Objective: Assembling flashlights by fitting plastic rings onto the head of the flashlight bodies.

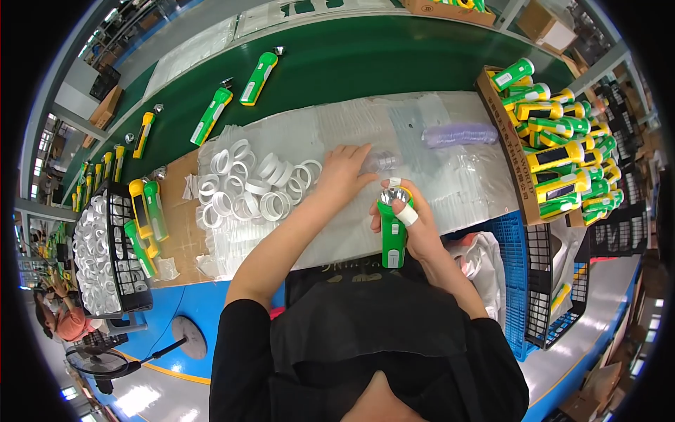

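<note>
My right hand (420, 221), with white tape wrapped on its thumb and a fingertip, grips a green flashlight (394, 243). The flashlight stands head up in front of my chest, its shiny reflector (395, 195) uncovered at the top. To the left, my left hand (344, 171) reaches over the worktable, thumb and fingers apart. Its fingertips are at the near end of a short row of clear plastic discs (383, 162); whether they touch it I cannot tell. A pile of white plastic rings (253, 184) lies left of that hand.
A longer purple-tinted stack of clear discs (460, 135) lies farther right. At the right stands a cardboard box (512, 151) full of green and yellow flashlights (555, 156). More flashlights (211, 116) lie on the green belt (316, 67). A black crate (130, 246) of white rings stands left.
</note>
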